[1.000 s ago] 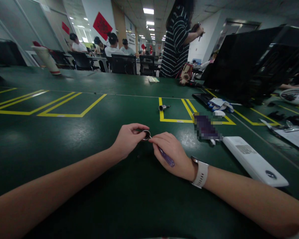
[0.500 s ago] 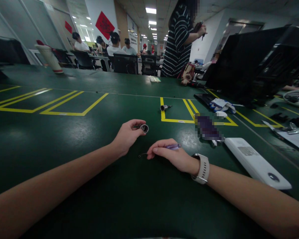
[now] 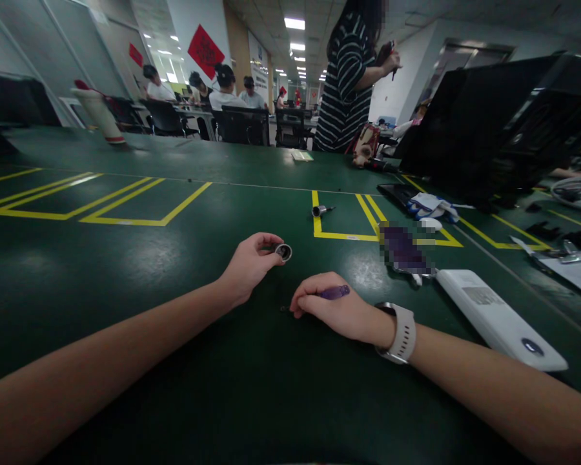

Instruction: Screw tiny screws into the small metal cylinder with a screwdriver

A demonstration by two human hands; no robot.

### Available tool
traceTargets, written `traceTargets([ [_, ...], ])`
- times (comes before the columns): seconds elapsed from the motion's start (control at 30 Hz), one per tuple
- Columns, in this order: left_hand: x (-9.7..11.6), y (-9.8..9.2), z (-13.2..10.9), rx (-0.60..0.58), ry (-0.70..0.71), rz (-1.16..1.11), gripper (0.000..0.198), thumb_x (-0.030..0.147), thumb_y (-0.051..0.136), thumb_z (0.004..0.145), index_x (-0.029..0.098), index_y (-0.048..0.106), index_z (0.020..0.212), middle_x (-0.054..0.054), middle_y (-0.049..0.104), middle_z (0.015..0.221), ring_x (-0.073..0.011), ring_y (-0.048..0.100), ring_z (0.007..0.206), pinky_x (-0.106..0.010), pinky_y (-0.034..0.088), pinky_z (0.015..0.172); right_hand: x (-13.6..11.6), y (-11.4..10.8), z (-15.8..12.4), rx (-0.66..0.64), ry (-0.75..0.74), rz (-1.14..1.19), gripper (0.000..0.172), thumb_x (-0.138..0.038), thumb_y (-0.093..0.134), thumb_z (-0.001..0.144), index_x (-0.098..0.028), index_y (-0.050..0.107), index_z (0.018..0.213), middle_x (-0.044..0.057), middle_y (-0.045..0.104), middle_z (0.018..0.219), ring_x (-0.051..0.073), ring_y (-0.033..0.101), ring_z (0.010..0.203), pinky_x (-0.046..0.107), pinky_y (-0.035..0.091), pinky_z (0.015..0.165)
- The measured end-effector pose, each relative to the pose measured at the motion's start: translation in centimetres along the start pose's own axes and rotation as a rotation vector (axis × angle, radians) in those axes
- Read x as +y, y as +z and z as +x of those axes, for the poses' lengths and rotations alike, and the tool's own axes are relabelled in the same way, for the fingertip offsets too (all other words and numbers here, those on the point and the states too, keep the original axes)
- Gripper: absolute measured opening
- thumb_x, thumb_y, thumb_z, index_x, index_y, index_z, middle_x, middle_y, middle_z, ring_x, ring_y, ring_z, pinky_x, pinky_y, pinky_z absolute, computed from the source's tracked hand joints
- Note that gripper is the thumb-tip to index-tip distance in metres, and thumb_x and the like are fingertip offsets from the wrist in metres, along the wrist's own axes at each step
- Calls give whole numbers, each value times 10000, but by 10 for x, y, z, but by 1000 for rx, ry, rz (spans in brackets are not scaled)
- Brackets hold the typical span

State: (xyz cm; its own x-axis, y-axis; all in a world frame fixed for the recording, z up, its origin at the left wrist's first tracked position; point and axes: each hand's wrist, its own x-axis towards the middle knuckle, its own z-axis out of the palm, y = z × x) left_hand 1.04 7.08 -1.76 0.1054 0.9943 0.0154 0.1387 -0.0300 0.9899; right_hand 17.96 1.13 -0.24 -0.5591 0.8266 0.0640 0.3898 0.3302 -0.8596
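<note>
My left hand [image 3: 254,266] pinches a hollow metal cylinder [image 3: 284,252] between thumb and fingers, its round open end facing right and toward me. To the right and slightly nearer, my right hand [image 3: 326,300] is closed around a slim purple-handled tool [image 3: 335,292] that looks like a small screwdriver. Its thin shaft mostly disappears behind the fingers. A tiny dark piece [image 3: 283,309] shows at the tip, low over the table; whether it is attached cannot be made out. The two hands are apart. Beyond them, another metal part with a thin stem [image 3: 319,211] lies on a yellow tape line.
The green table [image 3: 184,387] carries yellow tape outlines [image 3: 121,221]. On the right lie a white power-bank-like device [image 3: 501,316], a blurred-out phone-like object [image 3: 404,248], gloves [image 3: 430,205] and a clipboard [image 3: 574,265]. A cup [image 3: 99,113] stands far left. A person [image 3: 346,84] stands across the table.
My right hand has shifted a little right and the tool has turned, so less of its shaft shows. My left hand, still gripping the metal cylinder, has barely moved.
</note>
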Motion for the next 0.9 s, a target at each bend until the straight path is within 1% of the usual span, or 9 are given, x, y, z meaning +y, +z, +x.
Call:
traceTargets([
  [0.07, 3, 1, -1, 4, -17, 3, 310, 88, 648, 628, 135, 600, 931, -51, 647, 930, -168, 627, 809, -349, 502, 805, -1, 0, -2, 11, -49, -105, 222, -103, 471, 819, -136, 671, 729, 15, 661, 701, 128, 621, 674, 259, 476, 662],
  [0.13, 6, 2, -3, 3, -17, -9, 305, 96, 654, 629, 133, 611, 929, -47, 652, 923, -166, 629, 810, -349, 498, 818, -1, 1, -3, 40, -119, -174, 222, -108, 469, 827, -146, 665, 730, 12, 666, 718, 130, 624, 696, 279, 475, 713],
  [0.27, 6, 2, -3, 2, -5, -43, 303, 127, 676, 625, 133, 623, 923, -49, 665, 912, -174, 632, 840, -342, 503, 813, 5, 6, -3, 129, -253, -186, 201, -105, 474, 838, -154, 651, 757, 21, 671, 748, 138, 625, 728, 307, 466, 762],
  [0.33, 4, 2, -2, 1, 10, -42, 307, 137, 688, 616, 135, 621, 915, -53, 670, 913, -178, 630, 859, -337, 505, 806, 8, 6, -3, 216, -301, -175, 196, -109, 465, 849, -157, 642, 779, 28, 668, 764, 143, 620, 742, 314, 463, 760],
  [0.43, 2, 1, -1, -12, 29, -39, 288, 139, 686, 621, 136, 614, 900, -56, 675, 904, -178, 632, 862, -343, 505, 815, 12, 4, -3, 395, -347, -194, 188, -124, 444, 867, -168, 626, 845, 41, 658, 807, 154, 605, 779, 318, 460, 749],
  [0.5, 2, 2, -3, -25, 20, -37, 278, 134, 680, 629, 134, 613, 899, -56, 675, 901, -178, 635, 856, -350, 506, 823, 14, 2, -2, 461, -375, -223, 183, -132, 439, 875, -176, 616, 891, 46, 651, 836, 160, 597, 804, 322, 458, 752],
  [0.57, 5, 3, -5, -31, 13, -38, 270, 125, 678, 628, 136, 616, 891, -53, 676, 895, -178, 636, 850, -355, 507, 825, 16, 2, -1, 469, -400, -240, 183, -133, 437, 879, -179, 608, 929, 54, 647, 864, 163, 594, 824, 328, 456, 767],
  [0.73, 11, 6, -13, -58, 18, -40, 252, 121, 674, 633, 131, 628, 881, -51, 683, 886, -177, 643, 835, -363, 503, 837, 19, 4, 1, 438, -456, -257, 201, -132, 440, 881, -188, 591, 1001, 58, 637, 906, 166, 589, 866, 337, 458, 799],
  [0.9, 11, 7, -16, -98, 35, -58, 243, 141, 672, 651, 140, 635, 892, -45, 694, 886, -177, 658, 822, -358, 512, 826, 19, 5, 1, 428, -450, -269, 227, -133, 439, 884, -199, 596, 1032, 65, 637, 950, 168, 588, 887, 346, 459, 814],
])
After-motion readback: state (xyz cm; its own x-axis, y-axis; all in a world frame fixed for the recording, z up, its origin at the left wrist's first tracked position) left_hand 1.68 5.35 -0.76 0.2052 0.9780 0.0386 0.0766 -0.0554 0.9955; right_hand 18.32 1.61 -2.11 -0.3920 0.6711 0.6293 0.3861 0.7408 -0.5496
